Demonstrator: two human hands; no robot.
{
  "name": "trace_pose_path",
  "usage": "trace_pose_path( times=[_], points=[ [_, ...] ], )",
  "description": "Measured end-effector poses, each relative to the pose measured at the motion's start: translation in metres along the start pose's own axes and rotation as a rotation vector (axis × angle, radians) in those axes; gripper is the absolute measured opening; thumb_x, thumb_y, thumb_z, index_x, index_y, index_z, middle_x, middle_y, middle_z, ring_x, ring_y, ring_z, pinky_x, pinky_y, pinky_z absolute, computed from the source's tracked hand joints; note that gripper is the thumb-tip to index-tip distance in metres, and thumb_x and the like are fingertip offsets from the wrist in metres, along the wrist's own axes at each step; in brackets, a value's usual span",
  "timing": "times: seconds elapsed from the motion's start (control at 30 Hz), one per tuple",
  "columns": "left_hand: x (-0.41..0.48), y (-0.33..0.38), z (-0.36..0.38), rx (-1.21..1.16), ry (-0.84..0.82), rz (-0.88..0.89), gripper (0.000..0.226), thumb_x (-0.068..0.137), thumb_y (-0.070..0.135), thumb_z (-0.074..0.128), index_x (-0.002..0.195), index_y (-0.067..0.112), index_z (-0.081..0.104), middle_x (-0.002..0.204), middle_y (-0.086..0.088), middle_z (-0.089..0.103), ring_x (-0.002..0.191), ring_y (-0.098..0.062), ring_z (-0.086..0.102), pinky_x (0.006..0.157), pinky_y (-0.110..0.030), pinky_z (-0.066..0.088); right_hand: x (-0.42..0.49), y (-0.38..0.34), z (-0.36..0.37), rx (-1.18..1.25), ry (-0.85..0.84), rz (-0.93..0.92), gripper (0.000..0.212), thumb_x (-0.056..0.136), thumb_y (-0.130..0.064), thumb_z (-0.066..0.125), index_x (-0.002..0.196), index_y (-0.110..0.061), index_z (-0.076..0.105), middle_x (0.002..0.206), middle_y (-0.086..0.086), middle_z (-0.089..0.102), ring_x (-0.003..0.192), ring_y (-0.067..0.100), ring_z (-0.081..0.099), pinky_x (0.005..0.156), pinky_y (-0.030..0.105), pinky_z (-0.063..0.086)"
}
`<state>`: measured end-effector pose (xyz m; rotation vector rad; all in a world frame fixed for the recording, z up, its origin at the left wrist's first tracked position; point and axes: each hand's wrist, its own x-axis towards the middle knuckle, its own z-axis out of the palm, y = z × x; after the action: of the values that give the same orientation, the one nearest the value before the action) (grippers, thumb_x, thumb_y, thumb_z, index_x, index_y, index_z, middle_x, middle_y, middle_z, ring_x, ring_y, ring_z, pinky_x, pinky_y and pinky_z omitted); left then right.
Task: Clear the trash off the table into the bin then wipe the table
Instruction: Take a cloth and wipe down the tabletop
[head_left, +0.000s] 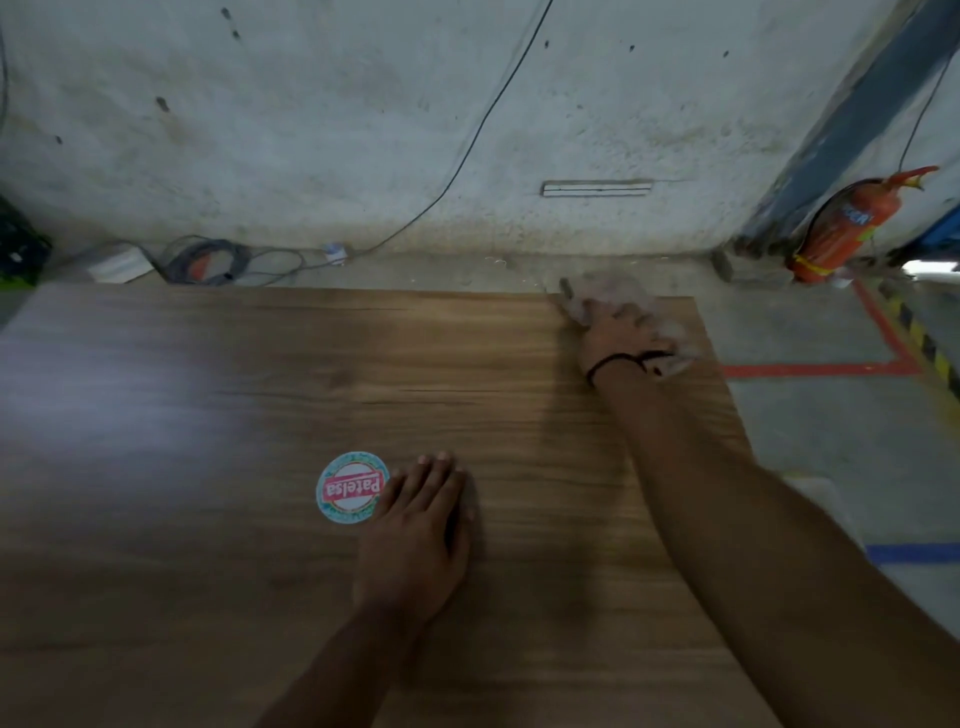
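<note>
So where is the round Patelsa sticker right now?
The round sticker lies flat on the wooden table, left of centre in the head view, right beside the left hand, on its left side.

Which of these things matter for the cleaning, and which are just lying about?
Job: pale cloth under the right hand; wooden table; left hand resting flat on it.
Lying about: round Patelsa sticker, apparently stuck down; red fire extinguisher; coiled cables on the floor.

Pale cloth (615, 292) (blurred) lies bunched on the wooden table (260, 395), far-right corner.
</note>
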<state>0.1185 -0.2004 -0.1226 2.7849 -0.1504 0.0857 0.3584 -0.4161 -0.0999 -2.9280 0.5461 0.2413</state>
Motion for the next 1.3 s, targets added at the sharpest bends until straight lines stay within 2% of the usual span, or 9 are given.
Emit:
trace_pose_path(
  times=[0.17, 0.3, 0.47, 0.57, 0.67, 0.93, 1.07, 1.17, 1.3],
  points=[
    [0.000, -0.004, 0.000, 0.017, 0.003, 0.035, 0.047, 0.086, 0.036, 0.050, 0.129, 0.018, 0.057, 0.138, -0.002, 0.055, 0.132, -0.023, 0.047, 0.111, -0.036, 0.027, -0.120, -0.119, 0.038, -0.039, -0.065, -0.514, 0.047, 0.096, -0.042, 0.033, 0.143, -0.041, 0.031, 0.157, 0.010, 0.018, 0.143, 0.040, 0.008, 0.108, 0.068, 0.000],
    [0.000, -0.006, -0.002, -0.005, 0.014, 0.084, 0.043, 0.076, 0.038, 0.054, 0.108, 0.014, 0.068, 0.113, -0.008, 0.069, 0.114, -0.028, 0.060, 0.110, -0.036, 0.027, -0.169, -0.146, 0.033, 0.120, -0.248, -0.731, 0.041, 0.095, -0.027, 0.040, 0.133, -0.039, 0.047, 0.147, 0.003, 0.040, 0.138, 0.033, 0.028, 0.110, 0.062, 0.016],
    [-0.002, -0.003, 0.000, -0.016, 0.016, 0.034, 0.046, 0.093, 0.038, 0.046, 0.136, 0.021, 0.051, 0.148, 0.002, 0.043, 0.140, -0.017, 0.035, 0.115, -0.035, 0.023, -0.094, -0.048, -0.008, 0.243, 0.123, -0.266, 0.056, 0.089, -0.018, 0.039, 0.139, -0.043, 0.035, 0.142, 0.002, 0.046, 0.128, 0.033, 0.046, 0.100, 0.059, 0.040],
    [0.001, -0.002, 0.000, -0.023, 0.016, 0.040, 0.046, 0.093, 0.037, 0.043, 0.135, 0.020, 0.052, 0.147, 0.001, 0.045, 0.139, -0.017, 0.036, 0.115, -0.036, 0.025, -0.052, 0.049, -0.025, 0.160, 0.128, -0.027, 0.063, 0.088, -0.010, 0.038, 0.141, -0.043, 0.034, 0.151, 0.011, 0.033, 0.137, 0.039, 0.030, 0.107, 0.061, 0.031],
    [0.000, 0.000, 0.000, -0.058, 0.034, 0.026, 0.046, 0.095, 0.040, 0.037, 0.132, 0.020, 0.055, 0.145, 0.001, 0.047, 0.139, -0.016, 0.037, 0.115, -0.035, 0.024, -0.058, 0.067, -0.003, 0.065, 0.016, 0.102, 0.054, 0.095, -0.019, 0.031, 0.142, -0.046, 0.031, 0.156, 0.010, 0.020, 0.143, 0.041, 0.012, 0.110, 0.066, 0.014],
    [-0.015, -0.010, -0.044, -0.869, 0.370, -0.419, 0.055, 0.092, 0.036, 0.033, 0.142, 0.014, 0.040, 0.142, 0.005, 0.042, 0.131, -0.015, 0.043, 0.104, -0.024, 0.033, -0.201, -0.108, 0.041, -0.083, -0.159, -0.503, 0.047, 0.098, -0.043, 0.032, 0.142, -0.052, 0.022, 0.158, 0.004, 0.016, 0.144, 0.035, 0.010, 0.109, 0.063, 0.011],
    [-0.044, -0.079, -0.069, -0.453, 0.222, -0.168, 0.047, 0.094, 0.036, 0.038, 0.127, 0.009, 0.058, 0.137, -0.004, 0.052, 0.131, -0.020, 0.042, 0.109, -0.037, 0.033, -0.205, -0.096, 0.015, 0.134, -0.086, -0.503, 0.056, 0.095, -0.019, 0.036, 0.142, -0.047, 0.029, 0.157, 0.003, 0.021, 0.142, 0.033, 0.020, 0.112, 0.058, 0.019],
    [-0.074, -0.127, -0.076, -0.132, 0.079, -0.121, 0.054, 0.090, 0.042, 0.036, 0.120, 0.007, 0.064, 0.130, -0.014, 0.059, 0.124, -0.033, 0.049, 0.102, -0.045, 0.040, -0.164, -0.023, -0.007, 0.105, 0.056, -0.195, 0.062, 0.095, -0.012, 0.032, 0.144, -0.049, 0.022, 0.159, 0.004, 0.016, 0.143, 0.035, 0.022, 0.110, 0.062, 0.024],
    [-0.092, -0.141, -0.072, -0.018, 0.026, -0.137, 0.052, 0.089, 0.042, 0.035, 0.114, 0.010, 0.068, 0.129, -0.012, 0.060, 0.122, -0.031, 0.050, 0.102, -0.045, 0.040, -0.133, 0.083, -0.002, 0.150, -0.034, 0.227, 0.052, 0.094, -0.037, 0.023, 0.145, -0.048, 0.019, 0.160, 0.009, 0.008, 0.144, 0.043, 0.008, 0.109, 0.069, 0.013]
  ],
)
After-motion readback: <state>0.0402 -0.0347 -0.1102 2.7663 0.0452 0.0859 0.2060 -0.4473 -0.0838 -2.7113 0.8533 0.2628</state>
